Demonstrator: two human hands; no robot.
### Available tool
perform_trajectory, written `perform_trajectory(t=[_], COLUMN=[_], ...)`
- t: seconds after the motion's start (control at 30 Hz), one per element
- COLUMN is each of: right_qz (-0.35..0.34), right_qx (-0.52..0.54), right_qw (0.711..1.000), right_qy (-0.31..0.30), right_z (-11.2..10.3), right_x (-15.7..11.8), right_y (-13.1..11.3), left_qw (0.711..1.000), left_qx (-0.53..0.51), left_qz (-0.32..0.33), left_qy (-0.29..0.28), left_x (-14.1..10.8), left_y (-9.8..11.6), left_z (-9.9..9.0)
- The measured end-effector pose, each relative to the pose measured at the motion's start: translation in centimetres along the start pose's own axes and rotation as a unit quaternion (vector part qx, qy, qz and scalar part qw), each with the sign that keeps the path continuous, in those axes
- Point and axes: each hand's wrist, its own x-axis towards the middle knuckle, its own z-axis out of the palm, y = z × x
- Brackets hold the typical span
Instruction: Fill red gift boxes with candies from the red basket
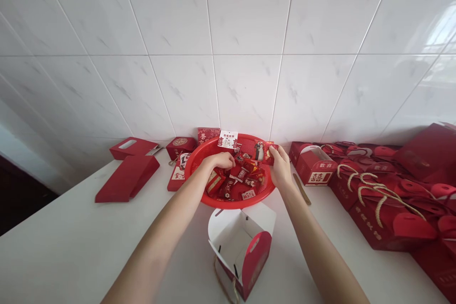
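A red plastic basket (265,194) filled with small red wrapped packets (237,171) stands against the wall. My left hand (223,160) reaches into it from the left; the fingers are curled down among the packets, and what they hold, if anything, is hidden. At the basket's right rim my right hand (280,165) grips a red packet (264,152) printed with figures. In front of the basket an open gift box (237,247), white inside and red outside, stands with its flaps spread and a rope handle hanging at its near left side. No contents show inside.
Many red gift boxes with rope handles (377,209) crowd the right side. A smaller red box (315,166) and a thin brown strip (302,189) lie nearer the basket. Folded red cartons (128,175) are at left. Behind rises a tiled wall (245,90).
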Motion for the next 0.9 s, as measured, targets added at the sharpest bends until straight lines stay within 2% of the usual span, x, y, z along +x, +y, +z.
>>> perform_trajectory(t=[0.33,0.53,0.73,0.9], right_qz=[-0.002,0.004,-0.003,-0.007], right_qx=[-0.007,-0.010,-0.009,-0.009], right_qw=[1.000,1.000,1.000,1.000], right_qy=[0.002,0.001,-0.006,-0.004], right_z=[-0.12,-0.14,-0.24,-0.28], right_x=[0.13,0.05,0.15,0.24], right_y=[0.24,0.14,0.24,0.49], left_qw=[1.000,0.997,0.991,0.976], left_qx=[0.000,-0.010,-0.023,-0.066], left_qz=[0.014,0.036,0.084,0.152], left_qy=[0.024,0.074,0.104,0.141], left_x=[0.13,0.23,0.41,0.76], left_y=[-0.18,-0.07,0.07,0.17], left_z=[0.27,0.35,0.61,0.25])
